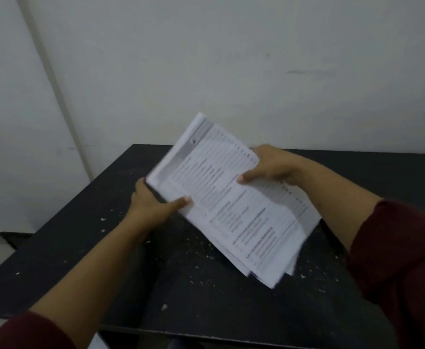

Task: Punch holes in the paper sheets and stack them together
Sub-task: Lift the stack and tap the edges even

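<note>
Above a speckled black table (pixel 85 248), a printed paper stack (pixel 231 210), left hand (pixel 153 207) and right hand (pixel 269 167) fingers pinching opposite edges.

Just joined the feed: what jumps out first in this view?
A thick stack of printed paper sheets fills the middle of the view, tilted, its edges fanned and uneven. The left hand grips its left edge and the right hand grips its upper right edge, thumbs on top. Under it is a black table against a pale wall, sprinkled with small white paper bits.
</note>
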